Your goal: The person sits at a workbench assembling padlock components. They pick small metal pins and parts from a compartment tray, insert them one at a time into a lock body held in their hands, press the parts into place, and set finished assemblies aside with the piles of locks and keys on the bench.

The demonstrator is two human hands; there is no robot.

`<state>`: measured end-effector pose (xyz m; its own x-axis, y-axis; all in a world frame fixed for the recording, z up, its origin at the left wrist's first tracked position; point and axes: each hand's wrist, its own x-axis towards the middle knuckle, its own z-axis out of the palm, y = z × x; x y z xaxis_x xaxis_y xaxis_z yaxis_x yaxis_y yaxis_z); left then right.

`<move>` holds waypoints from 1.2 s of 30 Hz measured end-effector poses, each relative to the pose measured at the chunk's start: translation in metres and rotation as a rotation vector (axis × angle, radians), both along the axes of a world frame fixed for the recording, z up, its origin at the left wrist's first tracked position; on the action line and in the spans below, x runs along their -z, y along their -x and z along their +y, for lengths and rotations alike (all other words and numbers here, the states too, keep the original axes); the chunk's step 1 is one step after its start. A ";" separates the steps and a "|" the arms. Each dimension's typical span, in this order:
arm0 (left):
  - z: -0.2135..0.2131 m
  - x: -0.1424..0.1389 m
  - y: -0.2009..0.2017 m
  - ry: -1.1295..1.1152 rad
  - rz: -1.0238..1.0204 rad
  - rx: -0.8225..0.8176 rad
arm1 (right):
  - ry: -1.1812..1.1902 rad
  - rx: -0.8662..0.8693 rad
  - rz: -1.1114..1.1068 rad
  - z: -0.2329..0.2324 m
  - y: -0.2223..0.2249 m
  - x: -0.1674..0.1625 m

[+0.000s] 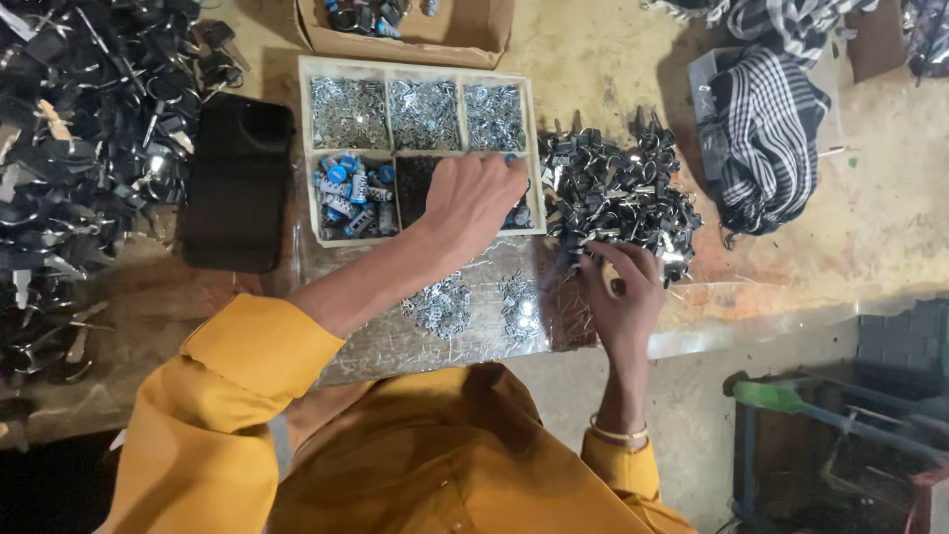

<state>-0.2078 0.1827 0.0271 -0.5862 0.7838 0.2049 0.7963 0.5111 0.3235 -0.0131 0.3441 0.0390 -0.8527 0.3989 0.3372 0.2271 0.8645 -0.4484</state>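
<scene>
- Worn, stained tan workbench top [593, 59] fills most of the view, pretty cluttered, with a grey floor strip along the lower right.
- Huge heap of black clip-like parts with metal bits [79, 148] covers the whole left side.
- Person in a mustard-yellow long-sleeved shirt [415, 465] leans over the near edge.
- Black and white checked cloth [766, 138] is bunched up at the upper right.
- Flat black rectangular case [237, 183] lies just left of the tray.
- Pale wooden tray with six compartments [304, 148] sits mid-table: three top compartments hold small silver metal pieces, bottom left holds blue and silver cylinders [348, 193], bottom middle something dark.
- Smaller pile of black plastic parts [618, 188] sits just right of the tray, touching its edge.
- Clear plastic sheet [395, 341] in front of the tray carries two little clumps of silver pieces [440, 305].
- Left hand [474, 198] reaches across into the tray's bottom right compartment, fingers curled down inside it; can't tell what it has pinched, if anything.
- Right hand [623, 287] rests at the near edge of the smaller black pile, fingers closed loosely around a small dark part [615, 287], mostly hidden by the fingers.
</scene>
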 end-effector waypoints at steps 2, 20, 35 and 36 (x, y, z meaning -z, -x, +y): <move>0.001 0.002 0.001 -0.002 -0.050 -0.006 | -0.113 -0.025 -0.036 -0.002 0.014 0.003; -0.109 -0.057 -0.021 -0.510 -0.444 -0.054 | -0.089 -0.199 -0.125 0.006 0.016 0.004; -0.123 -0.032 -0.023 -0.772 -0.602 -0.058 | -0.078 -0.105 -0.064 0.011 0.023 -0.011; -0.123 -0.031 -0.023 -0.786 -0.615 -0.051 | -0.012 -0.115 -0.026 0.008 0.024 -0.012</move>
